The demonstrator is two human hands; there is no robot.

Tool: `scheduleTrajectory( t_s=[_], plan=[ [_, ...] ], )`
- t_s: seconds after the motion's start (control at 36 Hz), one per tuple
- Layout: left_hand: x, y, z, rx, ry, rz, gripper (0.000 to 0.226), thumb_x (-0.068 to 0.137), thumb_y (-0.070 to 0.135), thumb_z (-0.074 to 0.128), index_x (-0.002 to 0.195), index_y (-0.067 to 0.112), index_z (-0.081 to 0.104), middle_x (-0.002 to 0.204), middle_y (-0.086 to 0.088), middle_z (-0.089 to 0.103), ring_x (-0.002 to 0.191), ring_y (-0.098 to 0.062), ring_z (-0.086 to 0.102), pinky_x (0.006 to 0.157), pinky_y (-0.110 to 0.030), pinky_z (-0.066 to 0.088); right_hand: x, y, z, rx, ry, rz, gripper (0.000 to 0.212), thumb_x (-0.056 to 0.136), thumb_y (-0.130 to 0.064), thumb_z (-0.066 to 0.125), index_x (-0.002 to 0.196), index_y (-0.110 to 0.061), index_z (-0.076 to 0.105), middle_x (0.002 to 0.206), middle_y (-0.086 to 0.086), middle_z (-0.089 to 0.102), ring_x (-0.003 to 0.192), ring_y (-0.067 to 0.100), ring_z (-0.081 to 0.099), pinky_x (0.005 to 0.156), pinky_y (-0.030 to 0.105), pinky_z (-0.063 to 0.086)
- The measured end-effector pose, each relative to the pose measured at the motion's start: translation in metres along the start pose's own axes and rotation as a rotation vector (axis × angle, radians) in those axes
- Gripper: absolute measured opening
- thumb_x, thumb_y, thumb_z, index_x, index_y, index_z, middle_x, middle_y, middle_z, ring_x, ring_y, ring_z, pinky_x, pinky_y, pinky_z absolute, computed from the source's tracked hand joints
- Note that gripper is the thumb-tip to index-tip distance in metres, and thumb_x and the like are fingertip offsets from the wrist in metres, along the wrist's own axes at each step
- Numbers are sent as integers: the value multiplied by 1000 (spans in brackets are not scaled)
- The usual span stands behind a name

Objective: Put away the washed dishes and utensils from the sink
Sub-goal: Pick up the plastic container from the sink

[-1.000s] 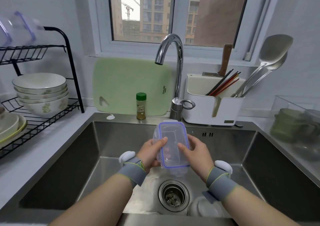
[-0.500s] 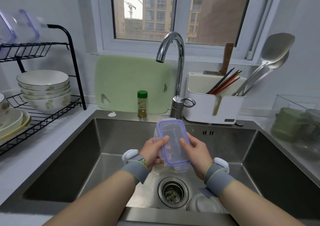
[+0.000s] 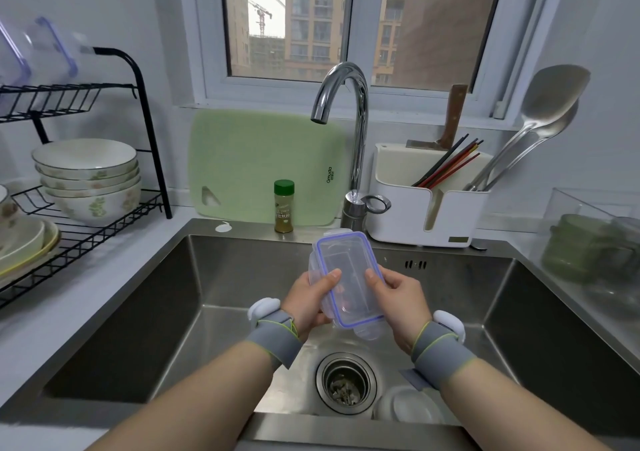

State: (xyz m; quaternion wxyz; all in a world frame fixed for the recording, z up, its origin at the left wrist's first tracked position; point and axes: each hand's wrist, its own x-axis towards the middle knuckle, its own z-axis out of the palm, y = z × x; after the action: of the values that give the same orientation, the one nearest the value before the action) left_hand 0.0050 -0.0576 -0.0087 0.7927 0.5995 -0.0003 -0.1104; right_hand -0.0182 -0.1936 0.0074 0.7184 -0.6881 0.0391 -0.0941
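One dish [image 3: 408,409] left at the sink [image 3: 138,312] near edge, left hand [image 3: 304,303] and right hand [image 3: 403,303] fingers clamped round the lidded box [image 3: 349,274].

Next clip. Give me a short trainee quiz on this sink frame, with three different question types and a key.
1. True or false: the left hand and the right hand both hold the clear lidded container above the sink.
2. What stands in front of the green cutting board? A) a kettle B) a green-capped spice jar C) a mug
3. Fill in: the stacked bowls sit on the ____ tier of the black rack.

Key: 1 true; 2 B; 3 lower.
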Motion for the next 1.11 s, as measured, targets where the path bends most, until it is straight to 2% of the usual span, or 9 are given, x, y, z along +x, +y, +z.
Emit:
scheduleTrajectory(
  t_s=[0.17, 0.31, 0.36, 0.58, 0.69, 0.81, 0.89, 1.03, 1.11],
  plan=[
    [1, 1, -6, -20, -10, -29, 24, 93, 24, 54, 114, 12, 55, 86, -7, 65, 71, -21, 64, 63, -34, 57, 0, -3, -5, 18, -54, 56, 30, 96, -7, 49, 124, -2, 59, 111, 15, 67, 102, 28, 64, 95, 43, 51],
    [1, 5, -8, 6, 38, -16, 25, 93, 22, 55, 114, 9, 55, 86, -7, 65, 66, -19, 65, 57, -29, 55, -6, 3, 3, -122, -148, -6, 32, 94, -5, 51, 125, -15, 56, 107, 2, 68, 98, 19, 64, 93, 37, 52],
    [2, 7, -8, -41, 68, -8, 31, 90, 21, 59, 116, 5, 55, 90, -11, 66, 73, -24, 65, 70, -36, 55, -4, 4, 5, -59, -164, 24, 35, 95, -10, 51, 129, -16, 51, 119, 5, 65, 107, 21, 62, 98, 41, 49],
    [-6, 16, -11, -91, -138, -50, 35, 92, 15, 52, 125, 2, 52, 113, -21, 62, 93, -32, 62, 77, -38, 54, 4, -13, -20, 110, -284, 223, 25, 90, -13, 58, 109, 4, 62, 89, 15, 67, 70, 23, 65, 60, 31, 56],
    [-4, 20, -16, -55, -134, -9, 20, 89, 13, 58, 109, 12, 58, 101, -12, 63, 84, -25, 61, 79, -38, 52, 12, -17, -34, -11, -327, 184, 20, 81, -13, 68, 96, 1, 68, 83, 14, 68, 67, 23, 64, 66, 32, 52],
    [-2, 24, -23, 43, -119, 34, 51, 75, 17, 71, 123, 15, 53, 94, -1, 63, 70, -12, 63, 54, -24, 54, 17, -22, -44, -214, -459, 120, 36, 56, -21, 79, 87, -3, 73, 79, 14, 67, 66, 20, 64, 66, 29, 54],
    [-6, 26, -25, 267, -228, 30, 46, 70, 16, 75, 114, 13, 62, 92, 1, 66, 70, -8, 64, 61, -21, 55, 18, -28, -44, -360, -555, 104, 42, 46, -33, 81, 83, -13, 76, 76, 7, 70, 67, 16, 65, 65, 26, 53],
    [-7, 27, -23, 411, -226, 88, 24, 78, 6, 73, 97, 16, 65, 84, -1, 66, 63, -5, 63, 58, -20, 54, 20, -28, -42, -427, -517, 29, 27, 67, -22, 81, 92, -25, 72, 89, 0, 72, 80, 11, 64, 81, 29, 53],
    [-5, 30, -25, 290, -154, 127, 25, 76, 7, 74, 100, 11, 65, 88, -6, 67, 67, -11, 66, 61, -24, 56, 24, -29, -43, -287, -394, -4, 44, 71, -18, 79, 113, -21, 65, 112, 4, 68, 94, 12, 63, 94, 31, 50]
  ],
)
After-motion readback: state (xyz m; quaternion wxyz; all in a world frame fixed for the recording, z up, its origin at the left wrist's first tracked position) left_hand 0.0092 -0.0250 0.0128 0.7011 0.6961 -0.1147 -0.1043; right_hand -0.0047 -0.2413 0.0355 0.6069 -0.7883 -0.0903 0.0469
